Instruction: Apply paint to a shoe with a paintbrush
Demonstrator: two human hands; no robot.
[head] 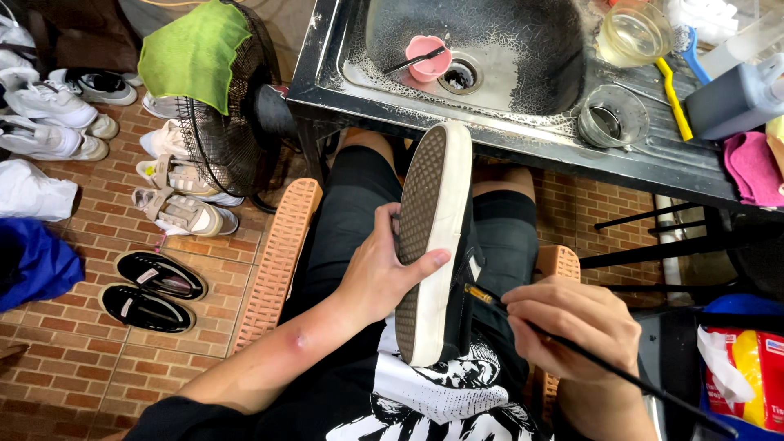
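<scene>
Up at the top, the black metal sink (pixel 523 49) holds a small pink cup (pixel 426 57) with a dark stick leaning in it, just beside the drain. On the sink's ledge stand a clear bowl of yellowish liquid (pixel 633 33) and a glass jar (pixel 612 116) that looks nearly empty; a yellow-handled brush (pixel 674 96) lies beside them.

Below, over the person's lap, the left hand (pixel 384 265) wraps around a black slip-on shoe (pixel 434 245), thumb pressed on its smooth white rubber sidewall, the waffle-patterned sole turned up. The right hand (pixel 572 318) pinches a thin black paintbrush (pixel 588 355), its brass ferrule and tip touching the shoe's black side.

A fan draped with a green cloth (pixel 196 53) stands to the left on the brick floor, with several white sneakers (pixel 49 122) and a pair of black shoes (pixel 151 290) nearby. A pink rag (pixel 751 167) lies at the right.
</scene>
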